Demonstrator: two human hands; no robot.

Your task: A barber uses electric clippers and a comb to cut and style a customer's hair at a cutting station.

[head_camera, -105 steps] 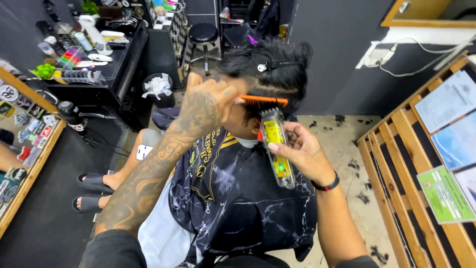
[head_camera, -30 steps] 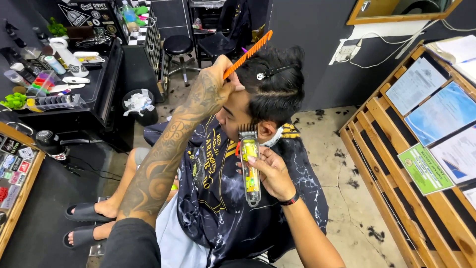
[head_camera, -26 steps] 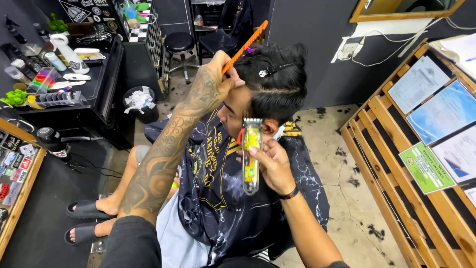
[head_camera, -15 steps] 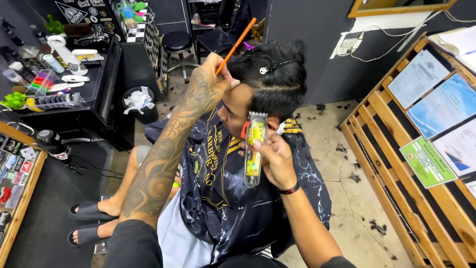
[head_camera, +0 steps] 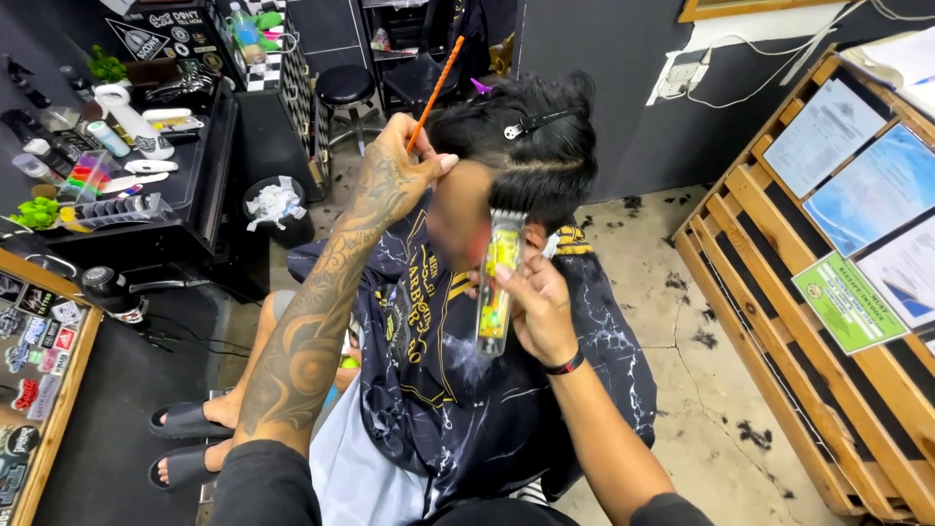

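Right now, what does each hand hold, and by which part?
Left hand: orange comb, by its lower end. Right hand: yellow-green hair clipper, around its body.

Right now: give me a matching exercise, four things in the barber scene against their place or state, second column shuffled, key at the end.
Things:
1. orange comb
2. hair clipper
3. hair clip
4. black stool

Place or state:
A. fastened in the dark hair on top of the seated person's head
B. in the left hand, sticking upward
C. on the floor at the back, beside the counter
D. in the right hand, blade up against the side of the head

Pairs: 1-B, 2-D, 3-A, 4-C
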